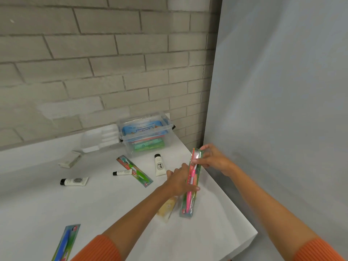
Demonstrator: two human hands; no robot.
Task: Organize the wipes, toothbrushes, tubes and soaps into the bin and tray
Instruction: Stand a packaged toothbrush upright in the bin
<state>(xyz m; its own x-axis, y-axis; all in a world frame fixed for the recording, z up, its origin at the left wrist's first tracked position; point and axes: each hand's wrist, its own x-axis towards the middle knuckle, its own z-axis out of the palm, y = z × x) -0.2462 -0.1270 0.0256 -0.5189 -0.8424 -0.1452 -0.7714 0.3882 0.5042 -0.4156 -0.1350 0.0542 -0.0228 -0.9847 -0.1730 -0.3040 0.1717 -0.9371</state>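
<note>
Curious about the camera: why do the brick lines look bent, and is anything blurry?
Head view: the wide-angle lens bows the brick wall; light soft, shadows faint; the pink toothbrush pack, left hand and right hand holding it look slightly smeared.

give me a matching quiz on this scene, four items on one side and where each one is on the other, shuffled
Things
1. pink toothbrush pack
2. green toothbrush pack
3. blue toothbrush pack
4. wipes pack

Places
A. inside the clear bin
B. flat on the table, beside a small tube
C. on the table's near left part, closest to the camera
D. held by the left hand and the right hand

Pairs: 1-D, 2-B, 3-C, 4-A
</note>
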